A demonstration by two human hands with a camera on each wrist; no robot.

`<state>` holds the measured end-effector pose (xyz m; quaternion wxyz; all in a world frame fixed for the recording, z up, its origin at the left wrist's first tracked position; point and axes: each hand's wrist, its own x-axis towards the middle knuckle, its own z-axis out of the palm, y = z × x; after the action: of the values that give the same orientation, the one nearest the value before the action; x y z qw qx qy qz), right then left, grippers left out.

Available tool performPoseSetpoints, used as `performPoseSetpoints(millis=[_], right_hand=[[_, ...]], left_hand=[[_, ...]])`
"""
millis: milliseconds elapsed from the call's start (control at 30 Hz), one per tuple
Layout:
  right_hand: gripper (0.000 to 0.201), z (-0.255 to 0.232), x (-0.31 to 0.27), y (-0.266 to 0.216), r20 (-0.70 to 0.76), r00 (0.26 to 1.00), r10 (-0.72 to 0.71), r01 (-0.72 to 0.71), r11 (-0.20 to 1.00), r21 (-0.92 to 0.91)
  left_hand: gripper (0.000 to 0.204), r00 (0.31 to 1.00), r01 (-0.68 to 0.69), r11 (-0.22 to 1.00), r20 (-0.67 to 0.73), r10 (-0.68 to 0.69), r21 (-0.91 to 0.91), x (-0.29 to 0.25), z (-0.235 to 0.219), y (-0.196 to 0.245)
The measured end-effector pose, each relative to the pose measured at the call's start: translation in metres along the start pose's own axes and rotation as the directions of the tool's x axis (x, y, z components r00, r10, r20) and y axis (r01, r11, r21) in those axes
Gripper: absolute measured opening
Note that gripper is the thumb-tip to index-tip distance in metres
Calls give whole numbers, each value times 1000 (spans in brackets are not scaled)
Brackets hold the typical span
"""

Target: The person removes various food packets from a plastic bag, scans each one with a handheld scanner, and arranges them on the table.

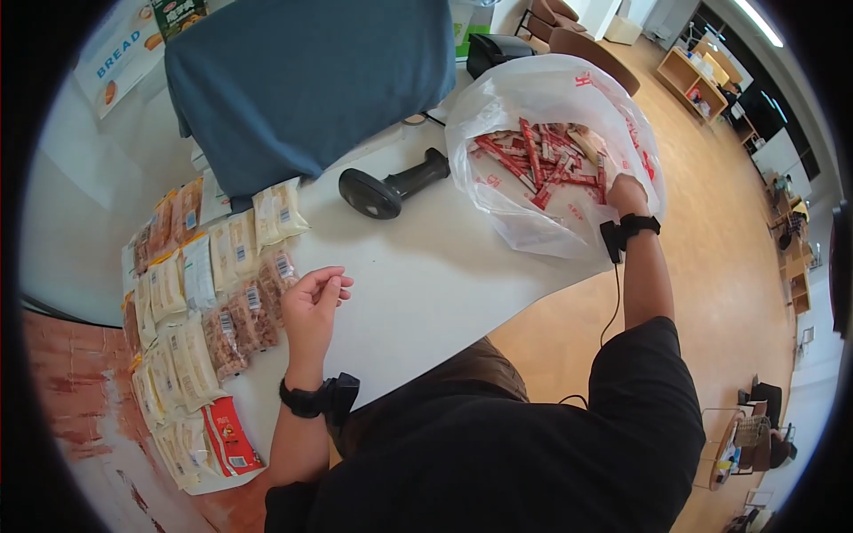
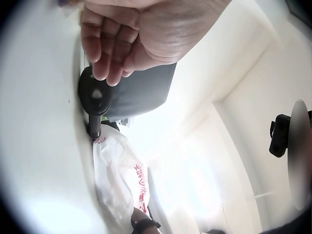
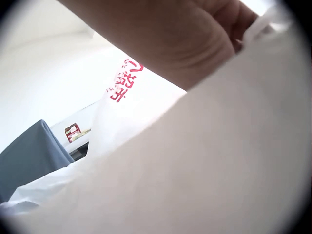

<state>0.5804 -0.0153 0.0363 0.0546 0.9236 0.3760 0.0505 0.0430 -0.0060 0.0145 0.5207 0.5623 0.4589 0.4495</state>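
My left hand (image 1: 318,298) (image 2: 131,39) rests on the white table (image 1: 444,275) with its fingers loosely curled and holds nothing. It lies just right of the rows of snack packets (image 1: 204,302). My right hand (image 1: 625,194) (image 3: 195,44) grips the right rim of a white plastic bag (image 1: 533,98) (image 2: 117,170) (image 3: 195,170) with red print. The bag lies open at the table's far right and holds several red stick packets (image 1: 542,160). A black barcode scanner (image 1: 386,188) (image 2: 95,97) lies on the table between my two hands.
A blue cloth (image 1: 311,80) (image 2: 141,92) covers something bulky at the back of the table. A red packet (image 1: 229,435) ends the snack rows near the front left corner. A "BREAD" sign (image 1: 120,49) stands at the back left. Wooden floor (image 1: 711,284) lies beyond the table's right edge.
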Motion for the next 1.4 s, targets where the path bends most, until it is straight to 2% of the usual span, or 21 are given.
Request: performPoseSetpoints(millis=[67,167,267,367,433,533,567,633,667,700,733,767,800,900,933,1033,1100,1167,1267,1367,1400], right_hand=[[29,-2,-2,-1,76,997,1,3,998,-58],[35,10,-1,9,-15,1000,24,-23,999,49],[49,-4,-5,10,18,991,132,-133,973,187],[49,-14,-13,-1,-203,979,21,70,899,432],[42,-31,-37,-27,-424,901,-95,330,783,527],[39,-74,-83,-87,-581,746,-325,615,669,416],[42,-67,-86,-103,-744,524,-414,789,565,241],[43,-78,-124,-146,-749,411,-519,884,429,188],[43,-79,-142,-169,-734,405,-545,903,366,227],[43,-79,-159,-192,-763,356,-539,929,292,227],[44,-76,-176,-213,-732,367,-574,930,230,286],[44,-75,-193,-234,-729,374,-574,921,138,364],[45,-71,-206,-253,-738,336,-585,931,91,352],[45,-72,-244,-286,-740,235,-630,947,-23,321],[44,-75,-252,-288,-652,212,-728,932,-50,358],[43,-73,-240,-282,-614,162,-772,832,-229,506],[44,-68,-209,-278,-644,265,-718,870,-110,481],[46,-63,-178,-278,-578,434,-691,881,193,432],[52,-26,-141,-284,-480,485,-731,833,218,509],[53,-17,-145,-284,-519,417,-746,883,196,427],[52,-17,-146,-284,-523,417,-744,890,216,401]], left_hand=[[16,1000,-12,1000,-2,12,-18,0,-1,1],[17,1000,-13,1000,-5,13,-13,-1,-2,5],[17,1000,-22,1000,14,22,-15,-1,-1,2],[17,1000,-17,999,17,18,-35,-1,0,3],[17,999,-15,999,35,16,-43,-1,1,1],[17,996,-2,999,85,6,-40,0,2,0],[18,995,5,999,98,-2,-38,0,2,-1],[18,988,13,996,151,1,-91,0,3,-4],[18,986,14,993,164,5,-114,-1,2,-6],[22,977,-33,996,209,49,-83,-1,2,-8],[26,962,-82,996,256,91,-48,-1,2,-8],[30,968,-94,991,225,113,-93,-2,5,-7],[34,970,-112,984,199,138,-137,-2,7,-7],[43,991,-21,883,110,81,-468,5,3,-8],[42,994,82,831,105,-29,-549,7,-3,-5],[32,984,109,745,-34,-173,-658,9,-15,3],[29,985,68,695,-63,-162,-715,14,-22,-3],[29,990,25,655,-70,-119,-755,17,-27,-1],[30,986,53,667,-67,-152,-743,19,-30,-4],[33,986,62,678,-60,-155,-733,19,-32,2],[34,987,62,679,-57,-151,-732,18,-32,3]])
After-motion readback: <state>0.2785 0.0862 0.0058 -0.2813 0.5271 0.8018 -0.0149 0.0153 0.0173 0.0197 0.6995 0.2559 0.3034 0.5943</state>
